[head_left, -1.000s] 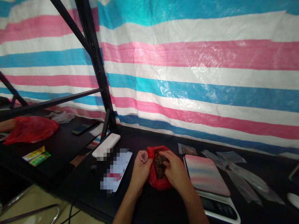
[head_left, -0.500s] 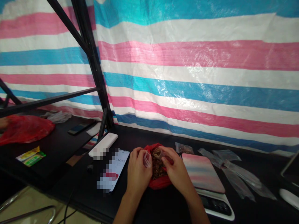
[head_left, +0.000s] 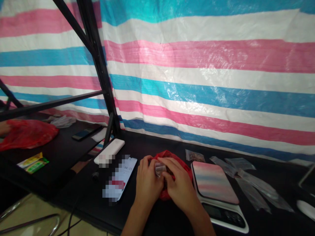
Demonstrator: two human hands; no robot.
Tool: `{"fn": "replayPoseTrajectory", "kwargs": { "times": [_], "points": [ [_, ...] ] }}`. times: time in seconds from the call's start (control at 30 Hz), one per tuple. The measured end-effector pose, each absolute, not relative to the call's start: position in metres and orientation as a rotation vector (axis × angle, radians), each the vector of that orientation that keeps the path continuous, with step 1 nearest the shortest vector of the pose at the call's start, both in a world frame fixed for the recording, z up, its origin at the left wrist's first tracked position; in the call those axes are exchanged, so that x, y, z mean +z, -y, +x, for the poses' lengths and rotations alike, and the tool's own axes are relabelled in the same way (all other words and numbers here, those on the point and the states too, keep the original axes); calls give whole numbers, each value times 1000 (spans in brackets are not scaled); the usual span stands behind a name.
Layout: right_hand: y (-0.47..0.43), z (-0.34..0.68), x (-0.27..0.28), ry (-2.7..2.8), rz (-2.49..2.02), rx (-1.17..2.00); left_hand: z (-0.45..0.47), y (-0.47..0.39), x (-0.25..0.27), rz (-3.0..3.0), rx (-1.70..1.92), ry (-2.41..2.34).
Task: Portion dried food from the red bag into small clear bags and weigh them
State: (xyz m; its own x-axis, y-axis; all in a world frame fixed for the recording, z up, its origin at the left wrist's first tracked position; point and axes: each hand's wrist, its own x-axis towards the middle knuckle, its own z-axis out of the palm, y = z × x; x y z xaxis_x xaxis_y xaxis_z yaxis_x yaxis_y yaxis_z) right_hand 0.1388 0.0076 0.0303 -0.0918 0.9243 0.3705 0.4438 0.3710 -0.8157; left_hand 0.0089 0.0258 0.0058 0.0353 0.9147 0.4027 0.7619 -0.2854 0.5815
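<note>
My left hand (head_left: 149,180) is closed around a small clear plastic bag (head_left: 160,168), its mouth facing right. Close against it, my right hand (head_left: 180,183) has curled fingers at the bag's mouth; what lies between those fingertips is hidden. Both hands are over a red plastic bag (head_left: 185,164) that sits open on the black table. Small brown dried pieces (head_left: 169,171) show inside the red bag, mostly covered by my right hand.
Right of my hands stands a kitchen scale (head_left: 215,182). Beyond it lie flat clear bags (head_left: 258,185) and a small filled bag (head_left: 195,155). A phone (head_left: 128,173) and white power bank (head_left: 110,150) lie left. Another person's hand (head_left: 3,128) touches a red bag (head_left: 31,132).
My right hand has moved left from above the brown pieces to the mouth of the clear bag. My left hand still holds that bag and has shifted slightly right.
</note>
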Motion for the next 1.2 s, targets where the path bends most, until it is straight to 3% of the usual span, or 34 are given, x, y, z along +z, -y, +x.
{"fn": "replayPoseTrajectory", "kwargs": {
  "times": [0.53, 0.83, 1.07, 1.2],
  "points": [
    [-5, 139, 34, 1664, -1281, 770, 4, -26, 0, 2165, 1295, -1709],
    [-20, 147, 26, 1638, -1314, 436, 2, -30, 3, 1880, 1382, -1811],
    [-32, 164, 6, 1778, -1644, 188, 4, -46, -2, 1599, 1123, -1457],
    [-33, 158, 4, 1823, -1677, 155, 13, -51, -6, 1513, 1213, -1357]
  ]
}}
